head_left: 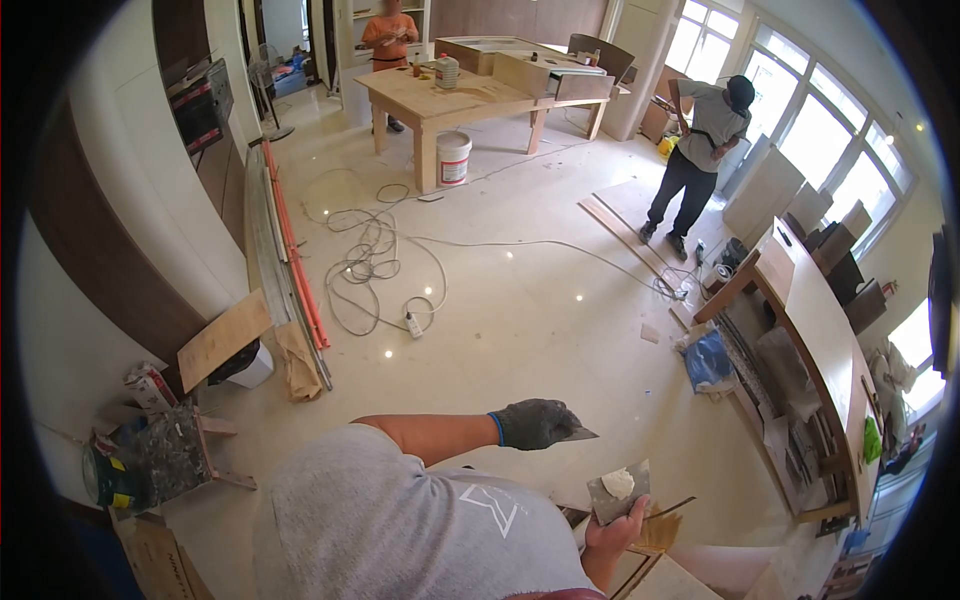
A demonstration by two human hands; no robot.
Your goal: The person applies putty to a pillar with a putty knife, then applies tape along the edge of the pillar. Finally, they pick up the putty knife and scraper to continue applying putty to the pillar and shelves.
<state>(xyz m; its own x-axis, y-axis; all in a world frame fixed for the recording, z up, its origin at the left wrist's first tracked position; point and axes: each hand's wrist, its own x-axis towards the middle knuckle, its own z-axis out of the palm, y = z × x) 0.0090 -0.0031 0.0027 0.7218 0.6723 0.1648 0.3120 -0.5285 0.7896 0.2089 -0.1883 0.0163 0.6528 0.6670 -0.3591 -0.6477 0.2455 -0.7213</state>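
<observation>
Seen from above, a gloved left hand (535, 423) grips a putty knife (578, 434) blade-out, while the bare right hand (615, 535) clasps a flat plate (612, 495) level, keeping 1 dab of filler (618, 482) ready beside it.

Gloved left hand (535, 423) clenched — bare right hand (612, 535) gripping.

Open floor (530, 330) ahead; tangled cable (375, 260) left, long workbench (820, 330) crowding right.

A bucket (453, 158) stands under the workbench (470, 95), cable (375, 260) coiled before it.
</observation>
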